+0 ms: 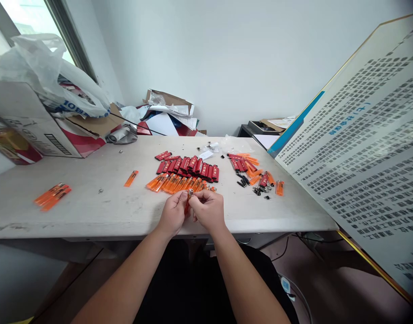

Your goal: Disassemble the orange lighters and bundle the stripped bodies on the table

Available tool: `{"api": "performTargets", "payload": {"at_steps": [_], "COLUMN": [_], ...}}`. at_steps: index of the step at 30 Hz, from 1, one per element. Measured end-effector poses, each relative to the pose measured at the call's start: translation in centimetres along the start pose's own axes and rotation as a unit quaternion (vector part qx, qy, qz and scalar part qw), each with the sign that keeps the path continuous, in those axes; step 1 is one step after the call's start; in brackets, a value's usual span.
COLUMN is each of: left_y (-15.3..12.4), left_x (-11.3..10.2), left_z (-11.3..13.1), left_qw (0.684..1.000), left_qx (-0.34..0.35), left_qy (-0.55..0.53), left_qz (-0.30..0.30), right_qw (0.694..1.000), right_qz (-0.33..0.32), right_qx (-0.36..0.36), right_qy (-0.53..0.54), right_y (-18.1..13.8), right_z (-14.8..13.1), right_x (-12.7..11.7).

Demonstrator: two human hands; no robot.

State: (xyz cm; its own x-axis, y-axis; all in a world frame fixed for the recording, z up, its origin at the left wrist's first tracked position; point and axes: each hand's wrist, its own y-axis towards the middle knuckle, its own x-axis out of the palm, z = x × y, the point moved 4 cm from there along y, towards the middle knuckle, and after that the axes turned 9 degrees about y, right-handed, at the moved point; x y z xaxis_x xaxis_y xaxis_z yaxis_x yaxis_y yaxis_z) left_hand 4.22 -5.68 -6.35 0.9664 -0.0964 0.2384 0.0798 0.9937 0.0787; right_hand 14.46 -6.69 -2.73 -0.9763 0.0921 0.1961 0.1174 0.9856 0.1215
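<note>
Near the front edge of the desk, an orange lighter (190,192) stands upright between my two hands, its metal top showing. My left hand (174,211) is closed round its body, thumb along the side. My right hand (209,208) is closed too, thumb and fingertips pinched at the lighter's upper part; whatever small part they may hold is hidden. Just beyond my hands lies a row of orange lighters (174,183). Behind that row is a heap of red lighter sleeves (188,165).
Right of centre lies a mixed pile of red and orange lighters (250,168) with small black and metal parts (260,191). Several orange lighters (54,196) are at the left, one lone lighter (131,178) nearer. A printed board (355,135) leans at the right; a carton (40,121) stands left.
</note>
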Motion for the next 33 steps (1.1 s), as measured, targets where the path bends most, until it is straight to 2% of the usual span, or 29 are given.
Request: {"api": "performTargets", "payload": {"at_steps": [6, 10, 15, 17, 22, 26, 33], "left_y": [-0.2, -0.3, 0.1, 0.6, 2.2, 3.2, 3.6], "left_x": [0.1, 0.4, 0.0, -0.2, -0.4, -0.6, -1.7], "left_z": [0.0, 0.6, 1.4, 1.5, 2.4, 3.3, 2.5], "left_qw": [1.000, 0.998, 0.987, 0.982, 0.978, 0.979, 0.977], "left_qx": [-0.004, -0.033, -0.100, -0.121, -0.155, -0.150, -0.146], "left_qy": [0.002, -0.041, -0.120, -0.142, -0.136, -0.131, -0.080], "left_qz": [-0.021, -0.042, -0.042, -0.037, 0.028, 0.044, 0.130], "right_qw": [0.999, 0.992, 0.992, 0.991, 0.990, 0.992, 0.994], "right_qz": [-0.031, -0.073, 0.002, 0.014, -0.011, -0.020, -0.035], "right_qx": [0.008, 0.012, -0.016, -0.015, 0.005, 0.004, -0.008], "right_qy": [0.033, 0.101, 0.127, 0.136, 0.138, 0.122, 0.099], "right_y": [0.1, 0.7, 1.6, 1.6, 1.2, 1.2, 1.3], "right_z": [0.2, 0.5, 1.4, 1.7, 2.2, 2.4, 3.0], "right_x": [-0.1, -1.1, -5.1, -6.1, -6.6, -6.5, -6.6]}}
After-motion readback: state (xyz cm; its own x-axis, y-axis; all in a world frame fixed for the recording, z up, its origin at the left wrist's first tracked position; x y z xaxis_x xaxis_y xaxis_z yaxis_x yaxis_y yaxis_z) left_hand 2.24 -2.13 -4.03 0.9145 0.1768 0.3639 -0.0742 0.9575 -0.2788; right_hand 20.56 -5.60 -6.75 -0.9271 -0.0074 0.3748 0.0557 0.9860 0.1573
